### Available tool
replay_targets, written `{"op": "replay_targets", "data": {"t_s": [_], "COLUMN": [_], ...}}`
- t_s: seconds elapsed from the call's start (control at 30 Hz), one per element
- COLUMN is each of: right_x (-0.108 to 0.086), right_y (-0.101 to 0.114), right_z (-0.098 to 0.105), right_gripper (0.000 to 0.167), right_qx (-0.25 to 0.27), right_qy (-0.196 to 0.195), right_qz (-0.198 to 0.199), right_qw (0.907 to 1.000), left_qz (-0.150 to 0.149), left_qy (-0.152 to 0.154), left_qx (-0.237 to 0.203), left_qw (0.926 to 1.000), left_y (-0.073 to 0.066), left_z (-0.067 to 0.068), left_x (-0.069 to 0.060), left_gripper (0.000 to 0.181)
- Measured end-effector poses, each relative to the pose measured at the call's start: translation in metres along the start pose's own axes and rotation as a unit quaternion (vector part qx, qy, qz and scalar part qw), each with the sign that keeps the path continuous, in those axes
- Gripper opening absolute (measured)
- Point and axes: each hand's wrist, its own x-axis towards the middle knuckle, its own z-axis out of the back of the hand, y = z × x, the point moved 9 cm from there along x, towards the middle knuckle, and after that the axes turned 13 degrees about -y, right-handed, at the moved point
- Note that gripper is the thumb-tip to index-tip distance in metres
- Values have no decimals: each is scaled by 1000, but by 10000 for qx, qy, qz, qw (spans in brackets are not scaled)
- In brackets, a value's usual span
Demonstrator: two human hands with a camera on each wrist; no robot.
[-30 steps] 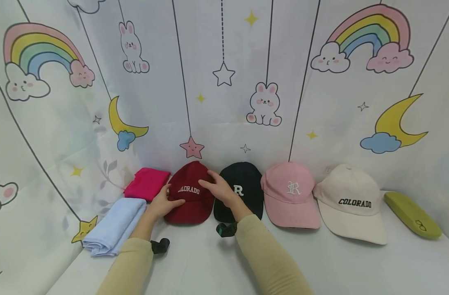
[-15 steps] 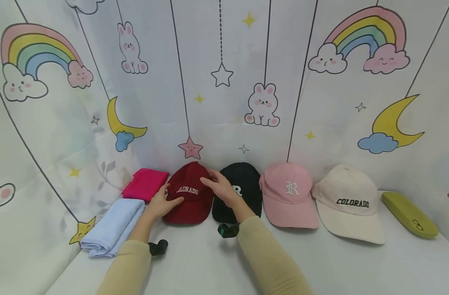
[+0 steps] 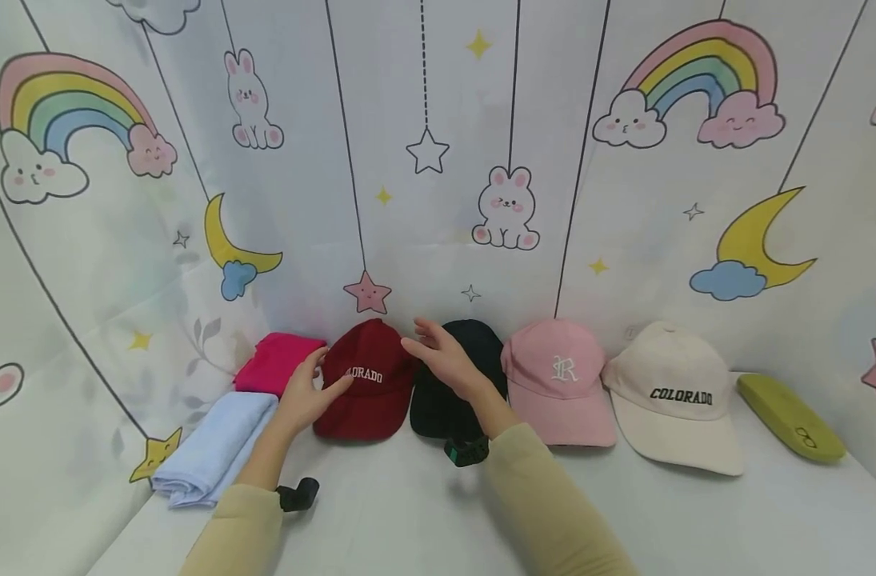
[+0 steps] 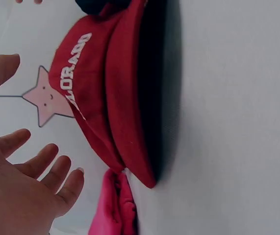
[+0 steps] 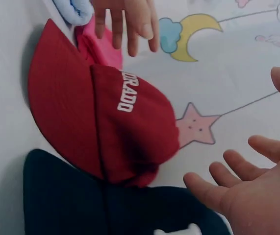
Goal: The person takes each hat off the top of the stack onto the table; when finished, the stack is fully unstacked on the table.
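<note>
A dark red baseball cap [image 3: 369, 408] with white lettering stands against the backdrop, between my two hands. To its left is my left hand [image 3: 301, 400], its fingers spread and relaxed; the left wrist view shows a gap between that hand [image 4: 22, 191] and the cap [image 4: 122, 93]. On the other side my right hand [image 3: 448, 360] hovers in front of the black cap [image 3: 430, 408] and hides most of its front. In the right wrist view the right hand's fingers [image 5: 208, 191] are loosely extended, apart from the red cap [image 5: 135, 122]. Neither hand holds anything.
A pink cap [image 3: 563, 416] and a cream cap [image 3: 678, 436] stand farther right, then a green glasses case [image 3: 790, 416]. At left lie a folded bright pink cloth [image 3: 279, 360] and a folded light blue cloth [image 3: 214, 448]. A patterned backdrop [image 3: 438, 216] rises behind.
Both hands have drawn away from the red cap, the right hand moving right and the left hand slightly left. The red cap stays in place; the view has shifted slightly.
</note>
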Motion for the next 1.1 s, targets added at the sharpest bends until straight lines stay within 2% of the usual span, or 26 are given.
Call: {"op": "replay_targets", "data": {"t_s": [0.27, 0.53, 0.67, 0.93, 1.1], "right_x": [-19, -40, -53, -80, -100], "right_y": [24, 44, 52, 58, 63], "right_z": [14, 35, 44, 61, 72], "right_gripper": [61, 54, 52, 45, 36], "right_qx": [20, -176, -248, -435, -704], "right_qy": [113, 166, 207, 246, 204], "right_qz": [377, 898, 1180, 1529, 2022], "right_qw": [9992, 9957, 9925, 9870, 9766], "left_qz": [-575, -1145, -1390, -1892, -2282], "left_qy": [-287, -298, -294, -160, -35], "left_qx": [-394, -677, -656, -515, -490], "left_qw": [9972, 9907, 9877, 9804, 9724], "left_y": [-25, -54, -64, -75, -84], "left_z": [15, 25, 30, 32, 27], "left_x": [-13, -34, -42, -62, -77], "left_gripper": [81, 81, 81, 80, 80]}}
